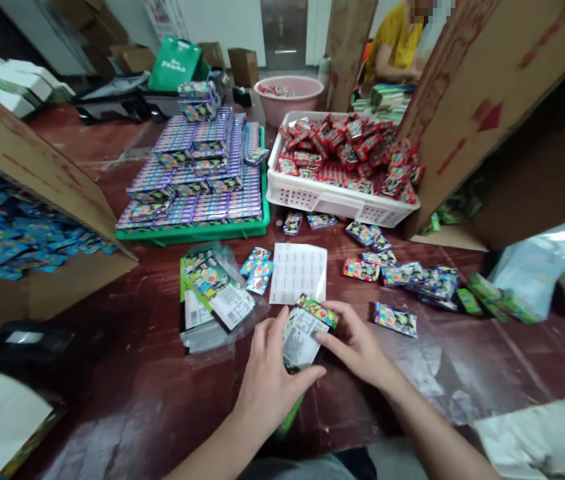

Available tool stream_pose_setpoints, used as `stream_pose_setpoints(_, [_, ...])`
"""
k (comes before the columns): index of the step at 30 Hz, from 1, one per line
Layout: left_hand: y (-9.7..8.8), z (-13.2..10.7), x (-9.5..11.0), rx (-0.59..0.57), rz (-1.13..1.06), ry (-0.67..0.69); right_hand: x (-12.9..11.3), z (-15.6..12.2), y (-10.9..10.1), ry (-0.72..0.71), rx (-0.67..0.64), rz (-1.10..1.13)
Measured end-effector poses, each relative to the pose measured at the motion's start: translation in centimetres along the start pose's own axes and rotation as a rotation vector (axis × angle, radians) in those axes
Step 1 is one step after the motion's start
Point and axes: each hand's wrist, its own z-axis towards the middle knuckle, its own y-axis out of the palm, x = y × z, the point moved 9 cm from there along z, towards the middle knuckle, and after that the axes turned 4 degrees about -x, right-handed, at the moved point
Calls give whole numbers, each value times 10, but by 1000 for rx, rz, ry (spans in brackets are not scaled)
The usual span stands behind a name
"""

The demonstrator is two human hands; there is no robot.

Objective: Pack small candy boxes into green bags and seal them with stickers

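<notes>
Both of my hands hold a printed plastic pouch (305, 340) over the front of the table. My left hand (275, 367) wraps the pouch's left side, its thumb along the lower edge. At the upper right, my right hand (355, 340) pinches it with the thumb on the grey label face. A colourful packet edge (318, 308) shows at the pouch's top; whether it lies inside cannot be made out. Just beyond lies a white sheet of round stickers (299, 270). Left of that are two blue packets (258, 270) and a stack of flat pouches (217, 290).
A green tray (192, 233) carries stacked purple packets. Beside it stands a white basket (332, 200) of red packets. Loose purple packets (396, 319) and green packets (499, 297) lie at right. Cardboard boxes (47, 180) flank the table. A person in yellow (392, 43) sits behind.
</notes>
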Motion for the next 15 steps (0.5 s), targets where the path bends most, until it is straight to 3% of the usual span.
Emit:
stream_pose_setpoints(4, [14, 5, -16, -154, -374, -1, 7, 16, 10, 55, -90, 87])
stream_pose_setpoints(7, [15, 9, -33, -260, -567, -83, 7, 19, 18, 91, -141, 130])
stream_pose_setpoints(13, [-5, 16, -44, -337, -659, -133, 25, 6, 36, 211, 130, 304])
stream_pose_setpoints(15, [-11, 16, -49, -356, -669, -146, 29, 4, 45, 229, 166, 346])
